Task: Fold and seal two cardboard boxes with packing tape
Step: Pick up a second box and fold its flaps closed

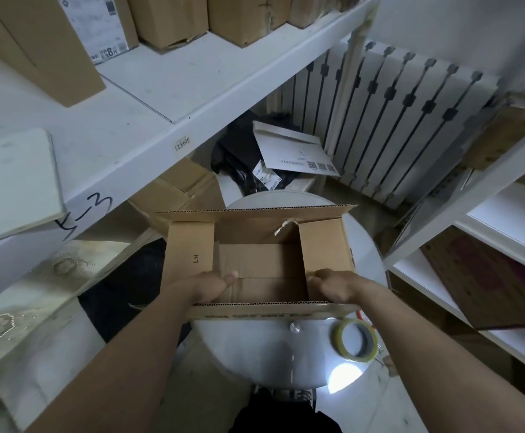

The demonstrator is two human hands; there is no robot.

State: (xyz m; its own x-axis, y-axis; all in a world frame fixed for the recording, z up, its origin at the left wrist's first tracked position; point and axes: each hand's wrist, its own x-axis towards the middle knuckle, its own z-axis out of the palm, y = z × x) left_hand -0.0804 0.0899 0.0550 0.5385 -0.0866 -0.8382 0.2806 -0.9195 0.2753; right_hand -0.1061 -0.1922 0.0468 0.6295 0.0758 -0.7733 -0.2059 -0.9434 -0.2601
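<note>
Left hand [214, 287] and right hand [333, 287] each curl over a side flap of the one box [255, 260], open on the round surface [270, 348]. The corrugated card looks light and stiff, best bent at its flap creases. One tape [355, 340] roll lies beside the right wrist.

Box [261, 267] open from above, shelf [148, 98] crowding left, tape roll [338, 335] apparently unobstructed
</note>
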